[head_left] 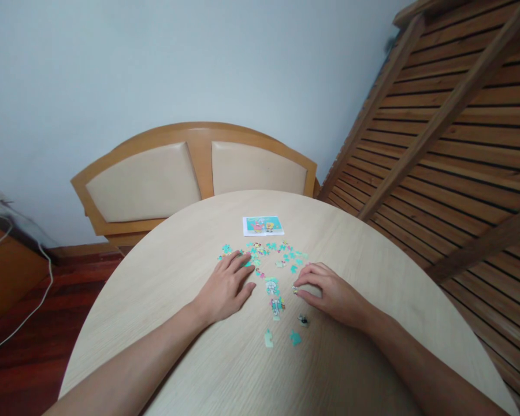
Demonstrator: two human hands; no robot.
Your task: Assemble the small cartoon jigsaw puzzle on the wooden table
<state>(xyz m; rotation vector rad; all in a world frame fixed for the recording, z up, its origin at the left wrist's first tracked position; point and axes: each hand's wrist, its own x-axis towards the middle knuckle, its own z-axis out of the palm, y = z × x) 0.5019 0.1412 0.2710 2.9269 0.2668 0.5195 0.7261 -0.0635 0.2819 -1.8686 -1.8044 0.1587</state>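
Observation:
My left hand (231, 286) lies open on the table, palm down, its fingertips at the near left edge of a scatter of small jigsaw pieces (256, 249). My right hand (323, 287) is pinched at a small dark-and-yellow jigsaw piece (295, 290) between thumb and fingers. Between the hands lies a narrow joined strip of puzzle (272, 287) showing a pale cartoon face and body. Nearer to me are a black-and-white piece (303, 319), a pale green piece (268, 338) and a teal piece (295, 337), each lying apart.
A picture card (263, 226) with cartoon figures lies beyond the pieces on the round wooden table (190, 375). Past the far edge stands a padded bench or headboard (205, 164) against the wall. Wooden slats (450, 133) lean at right; a white cable (47, 289) hangs at left.

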